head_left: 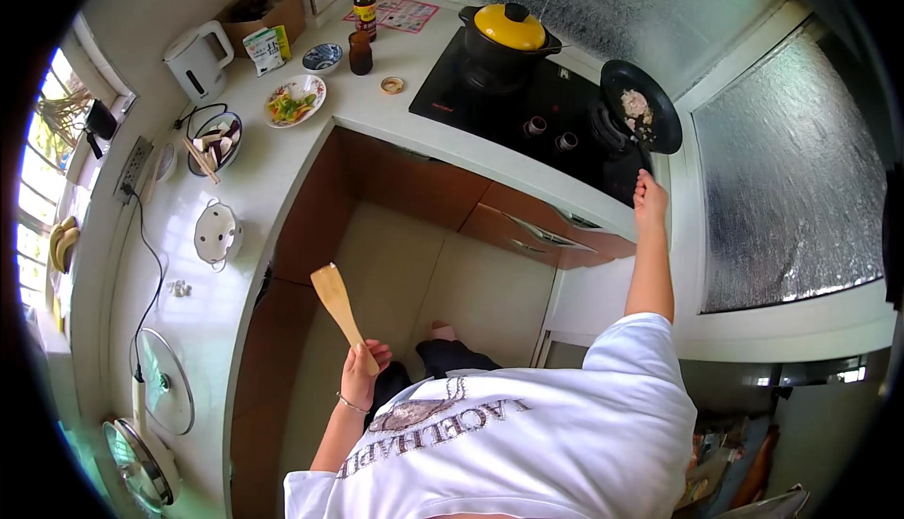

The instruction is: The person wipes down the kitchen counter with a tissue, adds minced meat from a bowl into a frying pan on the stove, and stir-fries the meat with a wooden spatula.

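My left hand (pixel 362 373) is closed round the handle of a wooden spatula (pixel 337 300), whose flat blade points up and away over the floor. At the right, my right hand (pixel 650 197) grips the handle of a black frying pan (pixel 664 109). The pan is tilted above the right burner of the black cooktop (pixel 452 100). Pale pieces of food (pixel 637 105) with small bits lie in the pan. To its left on the cooktop stands a dark pot with a yellow lid (pixel 509 26).
A plate of cut vegetables (pixel 294 102), a bowl with dark and white pieces (pixel 217 145) and chopsticks, a white colander (pixel 217 235), a kettle (pixel 198 62), bottles and a glass lid (pixel 162 382) stand on the counter. A textured glass panel (pixel 791 170) borders the right side.
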{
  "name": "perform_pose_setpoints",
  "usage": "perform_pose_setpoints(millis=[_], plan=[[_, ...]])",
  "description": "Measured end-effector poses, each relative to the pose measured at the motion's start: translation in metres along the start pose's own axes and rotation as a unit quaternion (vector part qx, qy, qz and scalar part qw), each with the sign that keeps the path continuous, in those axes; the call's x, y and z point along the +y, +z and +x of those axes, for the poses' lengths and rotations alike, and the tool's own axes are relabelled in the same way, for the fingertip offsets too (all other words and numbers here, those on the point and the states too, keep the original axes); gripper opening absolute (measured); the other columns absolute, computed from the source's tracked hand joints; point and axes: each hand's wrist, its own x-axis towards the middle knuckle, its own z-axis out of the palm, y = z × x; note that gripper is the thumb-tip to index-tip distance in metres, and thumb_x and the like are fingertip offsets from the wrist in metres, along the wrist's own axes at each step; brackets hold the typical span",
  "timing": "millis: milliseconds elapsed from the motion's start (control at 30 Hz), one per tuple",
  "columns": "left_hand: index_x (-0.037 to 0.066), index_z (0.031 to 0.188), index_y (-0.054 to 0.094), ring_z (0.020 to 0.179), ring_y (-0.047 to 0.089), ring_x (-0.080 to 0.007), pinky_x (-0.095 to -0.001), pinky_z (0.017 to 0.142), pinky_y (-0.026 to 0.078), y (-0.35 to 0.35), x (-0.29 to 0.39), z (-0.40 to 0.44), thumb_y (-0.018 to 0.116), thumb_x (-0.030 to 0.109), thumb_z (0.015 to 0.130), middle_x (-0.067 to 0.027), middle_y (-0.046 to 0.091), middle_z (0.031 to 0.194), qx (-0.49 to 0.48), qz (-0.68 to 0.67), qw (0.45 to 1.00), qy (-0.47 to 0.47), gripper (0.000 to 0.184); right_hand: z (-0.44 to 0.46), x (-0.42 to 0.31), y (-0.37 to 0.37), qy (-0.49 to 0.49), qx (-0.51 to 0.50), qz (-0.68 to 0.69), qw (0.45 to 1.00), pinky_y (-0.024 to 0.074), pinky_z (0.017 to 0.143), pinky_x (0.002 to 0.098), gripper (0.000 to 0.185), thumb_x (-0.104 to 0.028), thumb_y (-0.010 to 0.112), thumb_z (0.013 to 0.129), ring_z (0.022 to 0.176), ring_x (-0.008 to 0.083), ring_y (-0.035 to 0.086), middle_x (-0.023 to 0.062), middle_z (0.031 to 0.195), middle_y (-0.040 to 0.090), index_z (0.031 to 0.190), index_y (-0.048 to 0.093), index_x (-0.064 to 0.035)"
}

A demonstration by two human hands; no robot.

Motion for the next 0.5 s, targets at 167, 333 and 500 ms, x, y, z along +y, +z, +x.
perform_pose_setpoints(millis=[167, 333, 500], plan=[[0.008, 0.104, 0.05, 0.088, 0.059, -0.0185, -0.0319, 0.079, 0.046, -0.027, 0.007, -0.03, 0.038, 0.032, 0.096, -0.0074, 0.06, 0.096, -0.066, -0.004, 0.998, 0.012, 0.028, -0.098, -0.04, -0.011, -0.008, -0.021, -0.041, 0.999, 0.0249, 0.034, 0.0157, 0.014, -0.009, 0.067, 0.077, 0.043, 0.0034, 0.04, -0.0005, 0.06, 0.05, 0.073, 0.055, -0.0034], [0.004, 0.104, 0.048, 0.08, 0.06, -0.0202, -0.0322, 0.078, 0.048, -0.062, 0.011, -0.074, 0.037, 0.031, 0.096, -0.0105, 0.061, 0.086, -0.131, -0.005, 0.991, 0.005, 0.03, -0.203, -0.022, -0.017, 0.027, -0.034, -0.023, 0.999, 0.0254, 0.034, 0.0156, 0.011, -0.008, 0.065, 0.079, 0.045, 0.0034, 0.041, 0.0009, 0.064, 0.052, 0.077, 0.056, -0.002], [0.004, 0.104, 0.048, 0.074, 0.059, -0.0189, -0.0313, 0.073, 0.048, -0.105, -0.012, -0.124, 0.035, 0.031, 0.097, -0.0102, 0.06, 0.08, -0.146, -0.011, 0.989, 0.023, 0.03, -0.288, 0.006, -0.028, 0.043, -0.08, -0.03, 0.995, 0.025, 0.033, 0.0149, 0.012, -0.009, 0.064, 0.08, 0.044, 0.0023, 0.041, -0.0003, 0.062, 0.051, 0.077, 0.054, -0.003]])
